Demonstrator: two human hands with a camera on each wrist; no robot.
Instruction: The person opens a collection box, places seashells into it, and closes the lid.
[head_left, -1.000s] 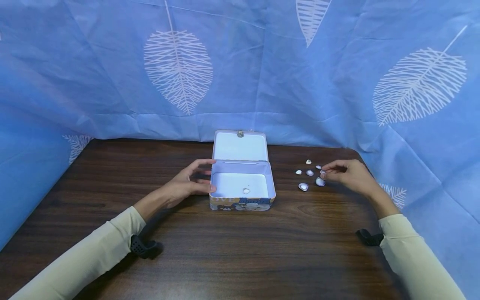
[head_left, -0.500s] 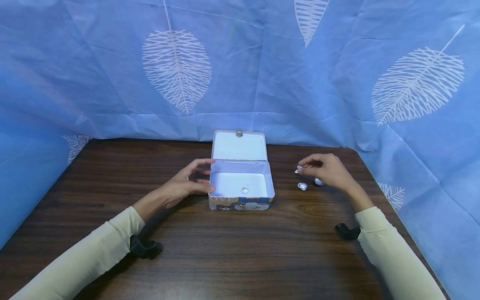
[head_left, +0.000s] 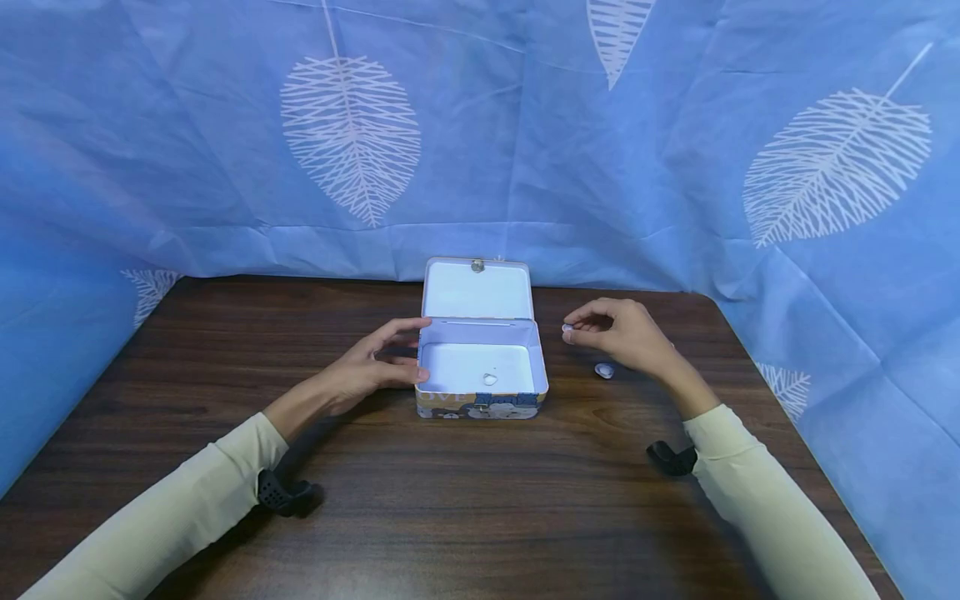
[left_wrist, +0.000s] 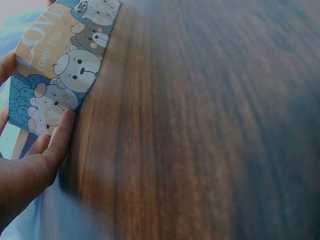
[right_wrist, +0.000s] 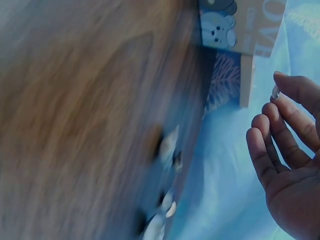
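Observation:
An open tin box (head_left: 482, 405) with a white interior and bear pictures outside stands mid-table, its hinged lid (head_left: 477, 289) tipped back. One small white seashell (head_left: 490, 379) lies inside it. My left hand (head_left: 367, 365) is at the box's left side, fingers spread and fairly straight, with thumb and index finger touching its edge. In the left wrist view the thumb reaches the bear-printed wall. Right of the box, above the table, my right hand (head_left: 626, 336) pinches a small seashell (right_wrist: 275, 92) between thumb and index finger.
Another seashell (head_left: 604, 370) lies on the dark wooden table (head_left: 480, 500) below the right hand. In the right wrist view several blurred shells (right_wrist: 169, 145) sit on the tabletop. A blue leaf-print cloth (head_left: 480, 142) hangs behind the table.
My right hand has moved left from the group of shells toward the box, with a seashell pinched in its fingers. The left hand stays at the box.

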